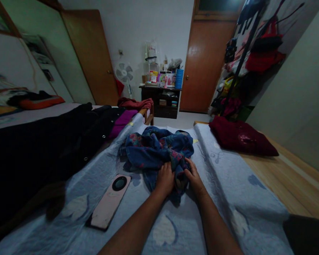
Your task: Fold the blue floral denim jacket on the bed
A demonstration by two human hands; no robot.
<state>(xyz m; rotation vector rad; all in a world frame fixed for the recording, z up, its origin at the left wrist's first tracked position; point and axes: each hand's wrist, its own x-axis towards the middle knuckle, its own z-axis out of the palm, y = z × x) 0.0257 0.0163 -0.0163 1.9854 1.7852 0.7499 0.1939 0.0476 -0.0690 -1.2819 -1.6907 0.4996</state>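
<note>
A crumpled blue floral garment [155, 152] lies on the light blue bed sheet [138, 226]. At its near edge, my left hand [166, 179] has its fingers curled into the cloth. My right hand [194, 177] grips the garment's right side, thumb and fingers around a fold. Both hands are close together, with a bunch of the fabric between them. To the left of my left forearm, a pink phone [110, 202] with a round black camera ring lies face down on the sheet.
Dark clothing [55, 138] covers the left side, with a purple cloth [122, 123] beside it. A folded maroon garment [240, 137] lies at the right on a wooden ledge [289, 177]. A fan [124, 72] and dark cabinet [161, 102] stand at the back.
</note>
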